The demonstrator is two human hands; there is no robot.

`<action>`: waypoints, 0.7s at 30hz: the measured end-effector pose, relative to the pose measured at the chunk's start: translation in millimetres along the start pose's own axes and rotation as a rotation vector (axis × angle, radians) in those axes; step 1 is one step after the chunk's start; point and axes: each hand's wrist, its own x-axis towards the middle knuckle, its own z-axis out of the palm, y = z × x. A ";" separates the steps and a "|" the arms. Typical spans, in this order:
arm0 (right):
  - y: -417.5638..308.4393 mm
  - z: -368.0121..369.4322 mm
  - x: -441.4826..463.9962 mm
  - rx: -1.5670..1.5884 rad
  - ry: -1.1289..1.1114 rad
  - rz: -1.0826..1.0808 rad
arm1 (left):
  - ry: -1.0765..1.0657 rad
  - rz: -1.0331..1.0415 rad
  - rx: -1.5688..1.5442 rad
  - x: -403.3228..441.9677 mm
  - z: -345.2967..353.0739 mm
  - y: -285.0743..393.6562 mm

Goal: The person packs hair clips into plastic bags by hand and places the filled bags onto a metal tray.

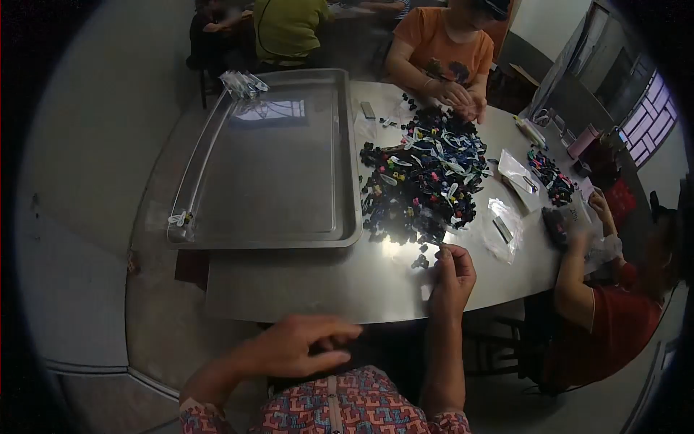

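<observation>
Over the front edge of the metal table (318, 282), my right hand (455, 278) pinches a small dark piece (439, 254) between thumb and fingertips; its exact kind is hard to make out. Close to it lie a few loose black pieces (421, 260). Beyond them spreads a large pile of small clip-like pieces (426, 173), mostly black, with white, pink, yellow and red bits. My left hand (307, 346) hovers in front of my body, just off the table edge. Its thumb stands apart from the fingers, and nothing shows in it.
A big metal tray (354, 210) stands at left, with bagged pieces (244, 84) on its far corner and a small bag (181, 218) at its near corner. Clear plastic bags (506, 249) lie right of the pile. One person (448, 50) sits opposite, another (614, 325) at right.
</observation>
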 end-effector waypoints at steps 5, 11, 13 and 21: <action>-10.2 -0.7 -3.6 0.046 -0.086 -0.001 | 0.297 0.222 0.102 81.7 -13.1 -5.0; -16.0 7.7 -6.4 0.024 -0.245 -0.073 | 0.034 0.145 -0.140 150.5 -20.8 -24.9; -13.3 8.8 -5.7 0.026 -0.243 -0.065 | 0.037 0.213 -0.213 162.5 -21.1 -36.5; -10.2 3.5 -14.0 -0.067 -0.133 -0.109 | 0.051 0.272 -0.387 163.4 -10.3 -50.4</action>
